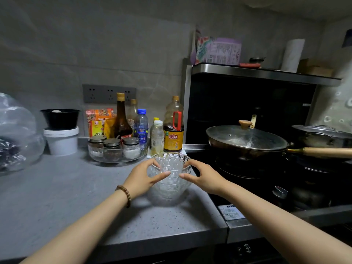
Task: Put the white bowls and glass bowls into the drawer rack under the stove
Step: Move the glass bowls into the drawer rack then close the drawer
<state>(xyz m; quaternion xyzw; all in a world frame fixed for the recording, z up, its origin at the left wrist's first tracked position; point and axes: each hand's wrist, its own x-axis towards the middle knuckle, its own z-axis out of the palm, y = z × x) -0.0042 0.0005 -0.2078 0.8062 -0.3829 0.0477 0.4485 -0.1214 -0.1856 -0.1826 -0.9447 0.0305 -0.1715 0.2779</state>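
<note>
The glass bowls [170, 176], apparently a nested stack, stand on the grey countertop [76, 197] near its right edge, just left of the stove [247, 178]. The left hand [142, 179] and right hand [202, 177] clasp opposite sides, thumbs at the near wall; a two-sided grip likely steadies slippery, heavy glass. Far behind stand a condiment tray [117, 151] and bottles. A lidded wok [245, 142] occupies the stove. The drawer rack is not visible.

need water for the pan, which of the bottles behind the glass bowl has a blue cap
The clear plastic water bottle with the blue label, standing behind the round glass condiment tray. The other bottles have yellow, gold or white caps.
</note>
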